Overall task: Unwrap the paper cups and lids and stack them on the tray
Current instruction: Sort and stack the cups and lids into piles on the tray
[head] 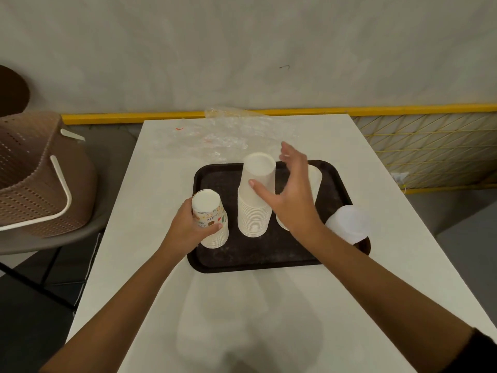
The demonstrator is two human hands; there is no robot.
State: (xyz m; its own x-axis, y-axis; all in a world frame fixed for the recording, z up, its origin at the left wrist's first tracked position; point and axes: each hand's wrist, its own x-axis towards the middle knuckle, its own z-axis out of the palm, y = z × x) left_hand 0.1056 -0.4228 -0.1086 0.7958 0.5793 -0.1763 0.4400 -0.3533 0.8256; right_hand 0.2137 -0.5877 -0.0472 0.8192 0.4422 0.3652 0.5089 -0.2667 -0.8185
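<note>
A dark brown tray (258,254) lies on the white table. At its left edge stands a short stack of upside-down cups whose top cup is patterned (208,211); my left hand (188,227) is wrapped around it. A taller stack of plain white cups (255,195) stands upside down in the tray's middle. My right hand (290,195) hovers just right of it, fingers spread, thumb touching its side. Behind that hand a further white stack (316,179) is mostly hidden. A stack of translucent lids (348,223) rests at the tray's right edge.
Crumpled clear plastic wrap (228,133) lies on the far part of the table (150,200). A brown perforated basket (35,173) sits on a chair to the left. A yellow wire rack (430,146) stands to the right, with a wall behind.
</note>
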